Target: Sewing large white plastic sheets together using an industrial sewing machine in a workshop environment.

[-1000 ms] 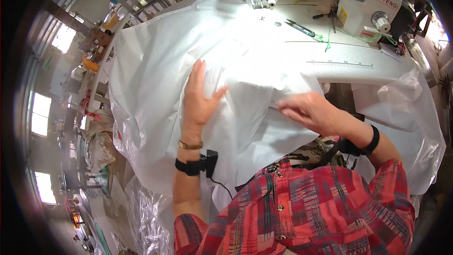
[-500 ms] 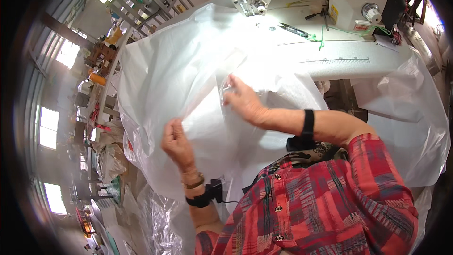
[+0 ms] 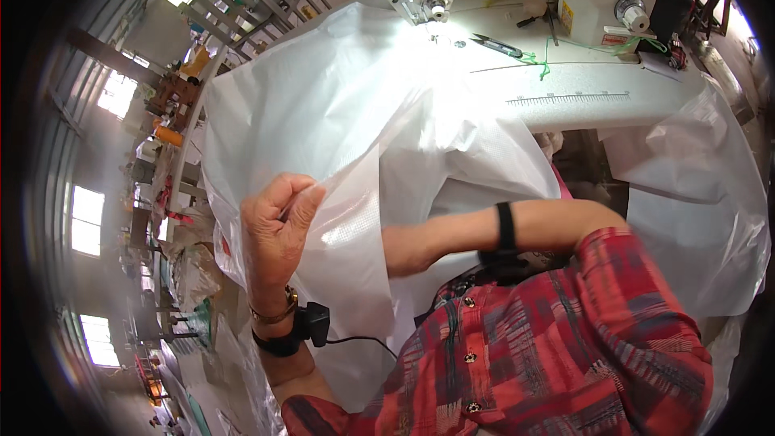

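A large translucent white plastic sheet (image 3: 282, 113) is spread over the sewing table and hangs down toward my lap. My left hand (image 3: 278, 226) is closed on a fold of it at the left, thumb pressed against the fingers. At the middle, my right hand (image 3: 408, 250) reaches in behind a hanging flap of the sheet, so its fingers are hidden. Ahead of both hands the sheet runs up beneath the lit head of a white sewing machine (image 3: 436, 12).
Thread snips (image 3: 496, 46) lie beside the needle area, with green thread (image 3: 545, 63) near them. A printed ruler scale (image 3: 569, 98) runs along the machine bed. More white sheeting (image 3: 686, 218) hangs at the right. Metal racks (image 3: 242, 8) stand at the far left.
My left hand has moved left and up, pulling the sheet's fold with it. My right hand has dropped down from the sheet's top surface to behind the flap.
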Demonstrator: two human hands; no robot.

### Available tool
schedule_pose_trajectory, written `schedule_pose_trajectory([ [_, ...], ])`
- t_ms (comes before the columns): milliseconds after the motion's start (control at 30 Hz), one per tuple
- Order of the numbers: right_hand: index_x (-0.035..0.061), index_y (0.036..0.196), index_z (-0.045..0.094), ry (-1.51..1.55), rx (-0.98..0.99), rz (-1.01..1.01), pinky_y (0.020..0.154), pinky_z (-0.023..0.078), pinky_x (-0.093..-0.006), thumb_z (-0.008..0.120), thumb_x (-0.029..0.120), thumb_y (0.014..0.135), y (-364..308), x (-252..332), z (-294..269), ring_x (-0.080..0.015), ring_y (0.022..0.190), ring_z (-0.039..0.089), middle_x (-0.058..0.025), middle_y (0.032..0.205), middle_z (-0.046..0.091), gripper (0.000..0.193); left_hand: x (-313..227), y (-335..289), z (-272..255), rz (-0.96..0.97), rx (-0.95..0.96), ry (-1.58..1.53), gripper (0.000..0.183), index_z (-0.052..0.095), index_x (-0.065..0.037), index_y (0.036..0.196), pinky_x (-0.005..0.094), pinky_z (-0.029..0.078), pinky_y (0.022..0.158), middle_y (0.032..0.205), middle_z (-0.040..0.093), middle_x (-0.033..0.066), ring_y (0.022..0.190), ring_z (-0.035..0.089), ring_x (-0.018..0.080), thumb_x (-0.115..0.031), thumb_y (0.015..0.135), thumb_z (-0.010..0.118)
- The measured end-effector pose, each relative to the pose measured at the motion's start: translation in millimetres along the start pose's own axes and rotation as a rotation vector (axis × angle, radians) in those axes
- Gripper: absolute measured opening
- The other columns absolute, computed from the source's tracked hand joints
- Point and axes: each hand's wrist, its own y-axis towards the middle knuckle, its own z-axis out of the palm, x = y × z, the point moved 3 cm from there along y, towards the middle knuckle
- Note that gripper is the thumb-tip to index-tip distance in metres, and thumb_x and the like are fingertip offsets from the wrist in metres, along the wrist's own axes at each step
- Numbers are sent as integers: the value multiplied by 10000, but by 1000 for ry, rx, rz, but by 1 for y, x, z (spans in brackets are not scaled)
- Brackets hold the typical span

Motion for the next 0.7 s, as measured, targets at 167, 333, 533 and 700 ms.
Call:
schedule_pose_trajectory([
  [167, 40, 926, 630, -287, -56, 417, 705, 521, -510, 580, 219, 943, -79, 15, -97, -422, 798, 671, -207, 797, 673, 187, 35, -36, 18, -237, 189, 27, 157, 687, 30, 857, 243, 344, 512, 609, 530, -1, 562, 427, 48, -101, 901, 762],
  [333, 16, 941, 602, -376, 351, 605, 664, 515, -520, 583, 200, 935, -106, 25, -85, -436, 749, 664, -215, 754, 666, 185, 45, -46, 32, -146, 118, -52, 167, 665, 36, 847, 237, 351, 539, 636, 520, 14, 600, 435, 57, -95, 935, 720],
  [533, 18, 894, 598, 121, 9, 464, 634, 503, -467, 611, 188, 947, -119, 95, -98, -396, 693, 649, -204, 712, 632, 178, 56, -67, 38, -354, 237, -257, 172, 637, 23, 864, 240, 337, 546, 653, 483, -41, 625, 401, 49, -102, 977, 670],
  [700, 39, 927, 610, 225, 0, 500, 632, 515, -420, 666, 186, 953, -128, 108, -108, -362, 706, 658, -149, 754, 653, 159, 57, -84, 79, -477, 347, -413, 152, 631, 2, 922, 218, 336, 578, 739, 479, -57, 683, 402, 31, -125, 1005, 633],
])
